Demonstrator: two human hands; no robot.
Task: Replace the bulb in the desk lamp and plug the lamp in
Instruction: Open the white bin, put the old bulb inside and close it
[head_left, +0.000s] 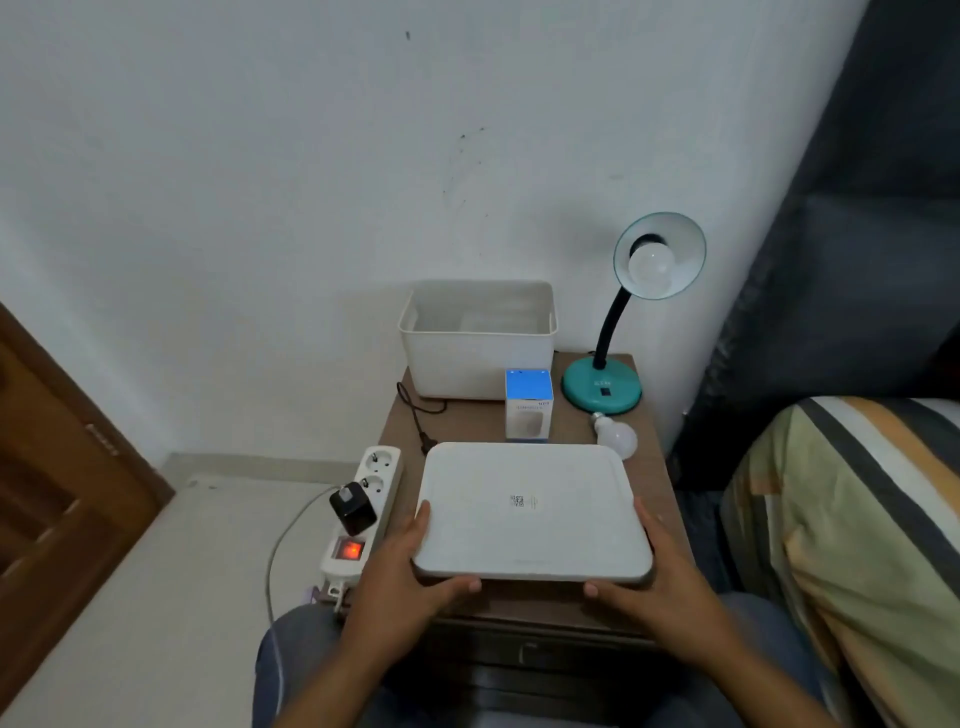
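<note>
White plastic lid (530, 512) is clamped at its near corners by the left hand (410, 577) and right hand (660, 577). Next, probably, set it aside, then plug (423, 439) into strip (363, 512). Lamp (605, 387) stands at the counter's (657, 457) back right, bulb (649, 262) fitted; spare bulb (615, 436) lies beside it.

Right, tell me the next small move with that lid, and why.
Probably set the lid down out of the way, maybe back on the open bin. Both the left hand and right hand grip it, so neither is free. The lamp already holds a bulb, while its plug lies loose, not in the power strip.
</note>
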